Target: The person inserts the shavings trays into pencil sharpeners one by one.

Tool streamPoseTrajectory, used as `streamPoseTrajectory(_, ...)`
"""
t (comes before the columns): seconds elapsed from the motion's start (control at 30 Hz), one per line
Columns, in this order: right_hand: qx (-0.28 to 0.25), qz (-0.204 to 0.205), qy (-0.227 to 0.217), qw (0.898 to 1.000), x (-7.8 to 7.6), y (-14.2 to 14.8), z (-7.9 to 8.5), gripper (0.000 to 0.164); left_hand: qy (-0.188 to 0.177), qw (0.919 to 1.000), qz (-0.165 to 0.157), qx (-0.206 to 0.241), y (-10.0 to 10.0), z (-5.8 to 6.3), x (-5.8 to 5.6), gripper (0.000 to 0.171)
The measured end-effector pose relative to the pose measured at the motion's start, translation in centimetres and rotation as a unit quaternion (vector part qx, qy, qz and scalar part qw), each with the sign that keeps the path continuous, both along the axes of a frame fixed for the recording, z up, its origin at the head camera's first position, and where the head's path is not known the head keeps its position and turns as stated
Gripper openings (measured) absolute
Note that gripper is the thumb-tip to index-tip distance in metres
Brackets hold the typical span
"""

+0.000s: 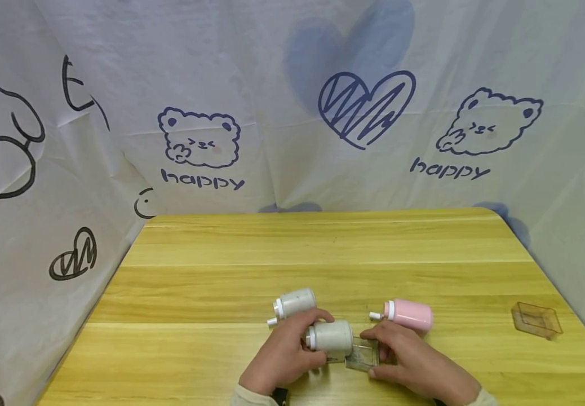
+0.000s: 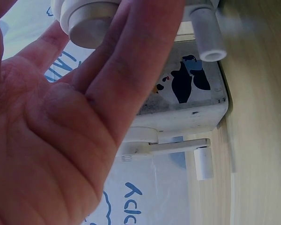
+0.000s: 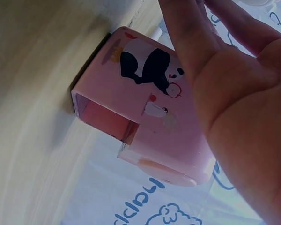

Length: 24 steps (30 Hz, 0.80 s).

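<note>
The left hand (image 1: 288, 348) grasps one pale crank sharpener (image 1: 335, 336); a second pale sharpener (image 1: 297, 301) and one pink sharpener (image 1: 412, 314) sit beyond it on the table (image 1: 323, 248). The right hand (image 1: 410, 356) pinches one clear drawer (image 1: 363, 357) just beside the held one; another drawer (image 1: 535, 321) lies far right.

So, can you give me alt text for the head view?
A person's left hand grips a whitish rounded plastic device; the right hand holds a small clear plastic tray at a yellow wood-grain table. Beyond are another whitish device and a pink one; a brownish transparent box sits far right.
</note>
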State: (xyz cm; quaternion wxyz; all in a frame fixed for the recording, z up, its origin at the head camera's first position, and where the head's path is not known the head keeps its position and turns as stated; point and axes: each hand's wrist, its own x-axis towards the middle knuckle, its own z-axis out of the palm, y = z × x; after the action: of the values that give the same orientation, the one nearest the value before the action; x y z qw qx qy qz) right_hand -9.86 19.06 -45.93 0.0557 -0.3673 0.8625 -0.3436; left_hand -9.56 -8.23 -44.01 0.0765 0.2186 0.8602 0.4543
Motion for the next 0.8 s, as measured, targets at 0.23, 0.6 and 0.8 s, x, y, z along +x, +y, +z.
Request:
streamPoseTrajectory(0.23, 0.012, 0.001, -0.015, 1.0, 0.0, -0.12, 0.15, 0.05, -0.013, 0.9999, -0.003, 0.0, -0.01, 0.11, -0.1, 0.052)
streamPoseTrajectory(0.6, 0.018, -0.003, 0.0, 1.0, 0.12, -0.2, 0.13, 0.049, -0.018, 0.9998, -0.003, 0.001, 0.05, 0.06, -0.18, 0.051)
streamPoseTrajectory(0.8, 0.017, -0.015, 0.017, 1.0, 0.26, -0.41, 0.08, 0.047, -0.014, 0.9999, -0.002, 0.003, 0.06, -0.05, -0.16, 0.051)
